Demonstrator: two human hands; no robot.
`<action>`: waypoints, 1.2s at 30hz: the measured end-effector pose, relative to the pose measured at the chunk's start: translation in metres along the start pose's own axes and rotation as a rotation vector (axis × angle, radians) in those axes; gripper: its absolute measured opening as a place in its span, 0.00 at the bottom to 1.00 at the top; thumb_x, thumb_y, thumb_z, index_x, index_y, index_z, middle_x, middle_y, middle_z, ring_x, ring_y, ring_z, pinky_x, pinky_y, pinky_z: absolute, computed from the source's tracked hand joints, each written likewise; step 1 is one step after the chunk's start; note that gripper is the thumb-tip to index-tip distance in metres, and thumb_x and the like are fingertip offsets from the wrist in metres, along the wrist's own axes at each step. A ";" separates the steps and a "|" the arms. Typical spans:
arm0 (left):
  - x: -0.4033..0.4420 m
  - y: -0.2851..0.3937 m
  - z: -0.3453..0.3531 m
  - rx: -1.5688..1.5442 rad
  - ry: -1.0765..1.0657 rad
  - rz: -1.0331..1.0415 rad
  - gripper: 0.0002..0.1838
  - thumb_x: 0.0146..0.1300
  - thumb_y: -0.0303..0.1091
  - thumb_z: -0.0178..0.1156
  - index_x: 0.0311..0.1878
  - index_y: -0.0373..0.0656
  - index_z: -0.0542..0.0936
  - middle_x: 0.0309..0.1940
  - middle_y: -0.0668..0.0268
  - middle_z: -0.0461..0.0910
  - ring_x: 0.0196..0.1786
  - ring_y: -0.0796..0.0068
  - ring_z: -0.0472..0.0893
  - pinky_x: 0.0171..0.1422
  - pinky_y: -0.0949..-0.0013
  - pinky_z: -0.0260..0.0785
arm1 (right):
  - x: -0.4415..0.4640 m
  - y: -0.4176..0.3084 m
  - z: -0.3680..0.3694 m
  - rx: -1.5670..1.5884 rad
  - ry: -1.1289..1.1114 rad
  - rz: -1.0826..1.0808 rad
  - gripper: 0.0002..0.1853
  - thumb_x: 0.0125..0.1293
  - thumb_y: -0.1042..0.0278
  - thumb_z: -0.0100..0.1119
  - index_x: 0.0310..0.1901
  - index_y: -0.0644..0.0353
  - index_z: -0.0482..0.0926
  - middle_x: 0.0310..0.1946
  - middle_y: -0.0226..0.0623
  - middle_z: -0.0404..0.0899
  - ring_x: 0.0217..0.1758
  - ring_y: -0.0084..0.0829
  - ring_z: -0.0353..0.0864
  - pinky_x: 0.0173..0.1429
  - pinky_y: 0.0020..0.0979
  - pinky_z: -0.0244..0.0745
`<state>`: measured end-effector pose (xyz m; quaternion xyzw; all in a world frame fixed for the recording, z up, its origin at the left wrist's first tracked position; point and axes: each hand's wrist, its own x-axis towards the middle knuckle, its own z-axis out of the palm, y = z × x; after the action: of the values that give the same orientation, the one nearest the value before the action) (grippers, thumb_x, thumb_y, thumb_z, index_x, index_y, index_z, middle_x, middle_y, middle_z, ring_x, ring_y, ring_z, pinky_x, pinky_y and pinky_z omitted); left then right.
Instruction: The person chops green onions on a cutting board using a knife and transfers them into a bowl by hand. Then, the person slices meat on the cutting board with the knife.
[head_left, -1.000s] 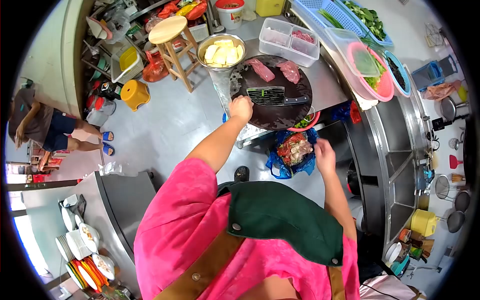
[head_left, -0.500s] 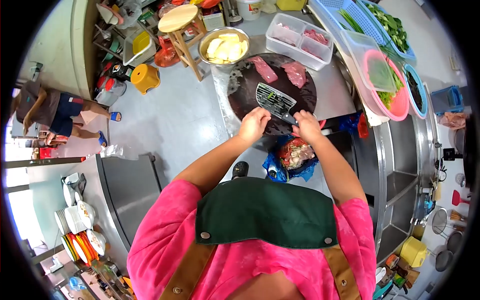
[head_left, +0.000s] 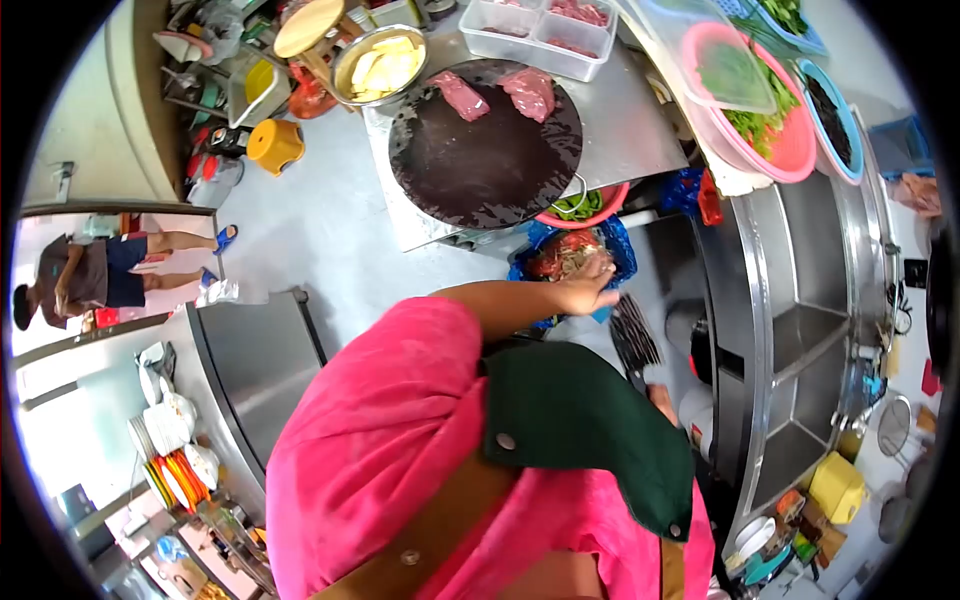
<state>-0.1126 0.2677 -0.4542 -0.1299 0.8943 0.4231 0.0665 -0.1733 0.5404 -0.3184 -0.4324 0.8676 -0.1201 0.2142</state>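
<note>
My right hand (head_left: 661,402) is partly hidden by the apron and grips the handle of a cleaver (head_left: 633,338), whose blade points away from me. My left hand (head_left: 585,289) has its fingers stretched out, just left of the blade, over a bin lined with a blue bag (head_left: 622,250) that holds scraps. Beyond my hands lies a round dark chopping board (head_left: 485,155) with two pieces of raw meat (head_left: 460,96) (head_left: 528,93) at its far edge.
A metal bowl of pale yellow slices (head_left: 385,68) and a divided plastic box (head_left: 545,50) of meat stand behind the board. Pink basin (head_left: 795,130) with greens sits at right, near steel sinks (head_left: 800,345). A person (head_left: 90,275) stands at the far left.
Both hands and the cleaver have moved from the board back towards my body, above the floor and bin. My left hand has opened out. The view has turned, and the board now appears further left.
</note>
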 end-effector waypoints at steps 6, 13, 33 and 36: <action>0.016 0.017 -0.052 -0.135 0.087 -0.222 0.12 0.56 0.34 0.51 0.41 0.49 0.80 0.39 0.56 0.79 0.46 0.55 0.78 0.51 0.57 0.68 | -0.011 0.009 -0.013 0.845 0.281 0.392 0.24 0.55 0.76 0.56 0.55 0.54 0.66 0.35 0.34 0.71 0.30 0.26 0.71 0.33 0.27 0.67; 0.012 -0.034 -0.044 0.105 0.023 0.549 0.21 0.46 0.38 0.59 0.48 0.52 0.77 0.46 0.53 0.75 0.52 0.53 0.73 0.44 0.51 0.67 | 0.144 0.113 0.081 0.912 0.134 -0.052 0.21 0.58 0.74 0.59 0.51 0.55 0.63 0.38 0.33 0.67 0.39 0.28 0.68 0.44 0.27 0.68; -0.355 -0.165 -0.226 -0.344 1.112 -0.260 0.11 0.45 0.21 0.55 0.36 0.41 0.76 0.39 0.58 0.72 0.37 0.59 0.74 0.41 0.62 0.68 | 0.315 -0.367 0.125 1.107 -0.262 -0.015 0.06 0.57 0.72 0.48 0.34 0.61 0.64 0.20 0.34 0.65 0.18 0.27 0.65 0.19 0.31 0.65; -0.361 -0.174 -0.225 -0.296 1.112 -0.218 0.10 0.46 0.22 0.56 0.35 0.41 0.76 0.36 0.57 0.73 0.38 0.57 0.74 0.42 0.60 0.68 | 0.313 -0.396 0.130 1.040 -0.244 -0.004 0.06 0.57 0.72 0.48 0.34 0.63 0.63 0.20 0.34 0.65 0.17 0.27 0.64 0.19 0.30 0.65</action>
<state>0.2808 0.0510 -0.3575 -0.4315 0.7078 0.4023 -0.3886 -0.0018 0.0502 -0.3610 -0.2816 0.6614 -0.4837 0.4993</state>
